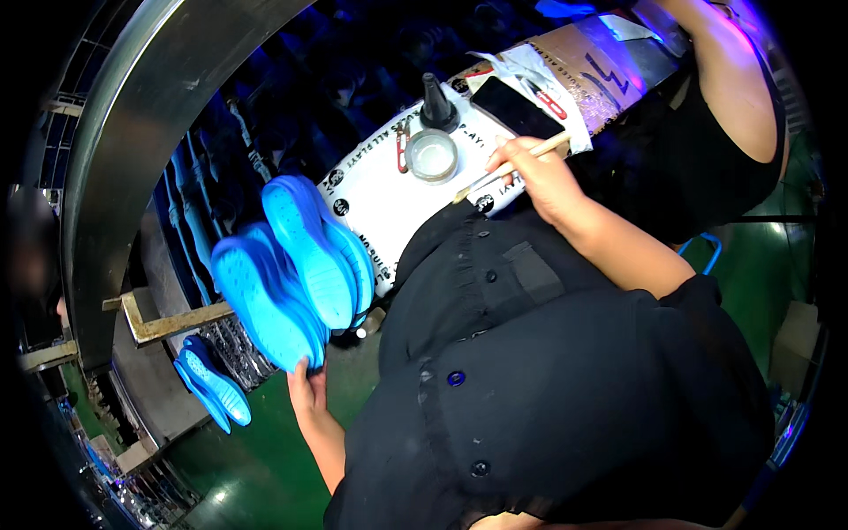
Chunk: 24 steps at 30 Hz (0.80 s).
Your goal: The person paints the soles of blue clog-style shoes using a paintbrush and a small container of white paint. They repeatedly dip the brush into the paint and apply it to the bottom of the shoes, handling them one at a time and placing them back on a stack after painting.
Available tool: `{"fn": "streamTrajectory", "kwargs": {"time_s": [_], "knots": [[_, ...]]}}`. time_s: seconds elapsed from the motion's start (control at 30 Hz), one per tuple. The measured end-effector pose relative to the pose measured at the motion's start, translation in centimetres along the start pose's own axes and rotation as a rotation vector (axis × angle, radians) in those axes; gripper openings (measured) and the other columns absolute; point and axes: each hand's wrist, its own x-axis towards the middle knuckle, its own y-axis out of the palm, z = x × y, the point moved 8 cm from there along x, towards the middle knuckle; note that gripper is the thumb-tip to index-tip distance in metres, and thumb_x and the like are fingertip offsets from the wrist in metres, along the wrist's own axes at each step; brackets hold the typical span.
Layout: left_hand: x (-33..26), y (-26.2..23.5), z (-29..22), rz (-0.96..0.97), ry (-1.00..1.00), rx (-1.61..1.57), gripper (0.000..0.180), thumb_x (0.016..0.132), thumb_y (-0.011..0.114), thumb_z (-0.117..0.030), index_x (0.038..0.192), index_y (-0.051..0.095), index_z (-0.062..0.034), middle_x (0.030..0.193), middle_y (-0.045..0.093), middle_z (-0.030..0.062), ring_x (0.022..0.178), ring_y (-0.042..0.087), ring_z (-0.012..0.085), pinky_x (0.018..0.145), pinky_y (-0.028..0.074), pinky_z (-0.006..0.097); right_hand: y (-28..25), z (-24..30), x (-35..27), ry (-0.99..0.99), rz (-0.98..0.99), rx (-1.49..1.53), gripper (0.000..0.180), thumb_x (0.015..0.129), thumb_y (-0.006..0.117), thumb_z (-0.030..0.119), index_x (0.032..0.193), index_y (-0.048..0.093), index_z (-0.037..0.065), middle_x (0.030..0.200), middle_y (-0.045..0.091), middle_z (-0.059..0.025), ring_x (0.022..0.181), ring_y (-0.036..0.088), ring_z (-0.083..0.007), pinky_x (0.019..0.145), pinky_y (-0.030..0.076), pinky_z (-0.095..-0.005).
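Note:
My left hand grips the near end of a blue shoe sole at the edge of a stack, thumb on top. Its other fingers are partly hidden beneath. Beside it leans a second stack of blue soles, nested on one another. Over the white printed sheet, my right hand is closed around a thin brush with a pale wooden handle. The brush's tip points down and left, near my black shirt. Left of that hand sits a clear round jar with pale contents.
Behind the jar stands a dark cone-topped bottle; small red snips lie beside it. A black phone and a red-handled cutter lie farther right. Another pair of blue soles rests lower left. A co-worker's arm is at upper right.

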Motion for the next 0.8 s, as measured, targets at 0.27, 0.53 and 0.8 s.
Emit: {"fn": "streamTrajectory", "kwargs": {"time_s": [0.27, 0.53, 0.8], "knots": [[2.9, -0.5, -8.3, -0.275, 0.443, 0.888, 0.031, 0.089, 0.057, -0.019, 0.114, 0.055, -0.0022, 0.093, 0.062, 0.0044, 0.070, 0.053, 0.0096, 0.059, 0.041, 0.021, -1.2, 2.7, 2.1, -0.131, -0.068, -0.182, 0.037, 0.094, 0.050, 0.032, 0.081, 0.065, 0.001, 0.069, 0.056, -0.0012, 0.068, 0.049, -0.0075, 0.063, 0.041, -0.0220], [-2.4, 8.0, -8.7, 0.113, 0.146, 0.227, 0.045, 0.081, 0.061, -0.018, 0.118, 0.047, 0.0032, 0.092, 0.061, 0.0080, 0.058, 0.057, 0.0103, 0.039, 0.041, 0.020, 4.2, 0.1, 6.6, -0.379, 0.176, -0.639, 0.020, 0.085, 0.062, 0.019, 0.076, 0.067, 0.003, 0.070, 0.058, -0.0066, 0.068, 0.056, -0.0155, 0.065, 0.044, -0.0270], [-2.3, 9.1, -5.9, 0.130, 0.048, 0.052, 0.055, 0.077, 0.062, -0.017, 0.122, 0.041, 0.0075, 0.099, 0.059, 0.0158, 0.059, 0.059, 0.0170, 0.034, 0.039, 0.023, 3.4, 1.4, 6.6, -0.354, 0.134, -0.608, 0.026, 0.088, 0.059, 0.025, 0.076, 0.067, 0.003, 0.073, 0.059, -0.0066, 0.068, 0.056, -0.0134, 0.063, 0.044, -0.0268]]}}
